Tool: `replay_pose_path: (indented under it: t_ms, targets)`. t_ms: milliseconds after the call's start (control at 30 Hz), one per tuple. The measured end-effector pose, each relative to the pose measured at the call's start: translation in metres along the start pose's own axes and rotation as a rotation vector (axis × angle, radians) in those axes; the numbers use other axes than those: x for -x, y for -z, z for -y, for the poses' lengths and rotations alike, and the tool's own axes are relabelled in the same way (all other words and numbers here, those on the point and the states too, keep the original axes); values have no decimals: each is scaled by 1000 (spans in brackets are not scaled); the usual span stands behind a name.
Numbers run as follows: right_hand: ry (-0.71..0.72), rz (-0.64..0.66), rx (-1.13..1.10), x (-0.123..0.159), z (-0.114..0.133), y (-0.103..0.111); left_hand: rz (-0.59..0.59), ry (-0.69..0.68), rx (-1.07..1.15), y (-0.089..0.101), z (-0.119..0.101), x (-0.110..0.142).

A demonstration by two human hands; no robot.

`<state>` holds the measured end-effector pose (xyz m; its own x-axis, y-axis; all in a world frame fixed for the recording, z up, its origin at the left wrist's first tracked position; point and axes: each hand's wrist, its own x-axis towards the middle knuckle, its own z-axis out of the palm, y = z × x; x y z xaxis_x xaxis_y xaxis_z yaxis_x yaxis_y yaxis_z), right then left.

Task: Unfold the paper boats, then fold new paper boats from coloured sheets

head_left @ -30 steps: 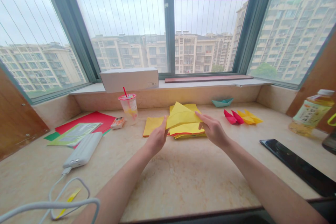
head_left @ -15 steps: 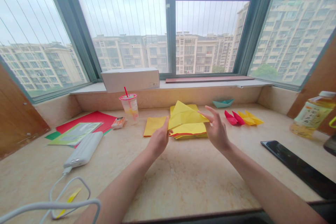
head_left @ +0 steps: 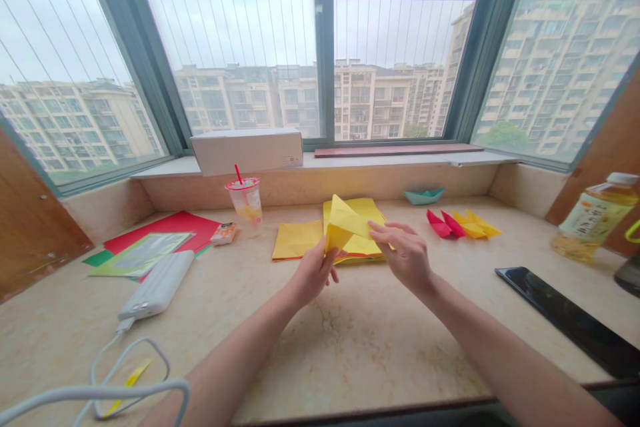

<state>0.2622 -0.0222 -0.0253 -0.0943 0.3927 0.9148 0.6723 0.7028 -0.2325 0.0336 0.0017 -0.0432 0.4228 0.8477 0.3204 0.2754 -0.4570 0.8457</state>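
Note:
A folded sheet of yellow paper (head_left: 345, 221) is held up between both hands, its pointed top towards the window. My left hand (head_left: 313, 273) pinches its lower left end, thumb in front. At its right end, the fingers of my right hand (head_left: 407, 257) are closed on the corner. Just behind lies a stack of yellow paper (head_left: 367, 208) with red-orange edges showing below, partly hidden by the held sheet and my hands. Left of the stack lies a smaller yellow paper square (head_left: 296, 240).
Right: teal paper boat (head_left: 424, 196), pink folded paper (head_left: 444, 224), yellow folded paper (head_left: 476, 224), black phone (head_left: 565, 320) and drink bottle (head_left: 595, 220). Left: plastic cup with straw (head_left: 246, 203), small orange-white packet (head_left: 223, 233), red paper (head_left: 170, 225), white power bank (head_left: 157, 285) and cable (head_left: 165, 387).
The yellow sheet has turned and its right end has come inward. My right hand has moved left and its fingers have closed on that corner.

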Motion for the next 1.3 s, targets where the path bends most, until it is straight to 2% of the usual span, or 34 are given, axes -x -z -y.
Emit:
replay_pose_path:
  t_ms: [167,300,500,600,667,767,900,1000,1100,1167,1300]
  targets:
    - [175,143,30,3,16,-6,52,-5,208,-13,-7,2]
    - [322,231,33,2,29,-11,85,-14,367,-14,-22,7]
    - [304,403,6,0,32,-14,160,-38,547,-6,-37,13]
    - [290,458,-91,1,29,-14,53,7,556,-6,-33,9]
    - [269,435,-161,1,28,-14,-40,34,527,-6,-30,5]
    - [162,291,-201,0,27,-13,-95,27,490,-4,-25,0]
    - [-129,108,-187,0,19,-16,-50,-10,488,0,-23,-2]
    - [-357,123,-354,6,10,-26,-13,-5,508,0,-23,-1]
    - [-521,211,-592,15,5,-39,-53,38,495,-1,-25,0]
    - [-568,237,-642,19,6,-43,-111,71,473,-2,-26,1]
    - [-573,197,-532,22,13,-43,-203,109,460,-5,-27,1]
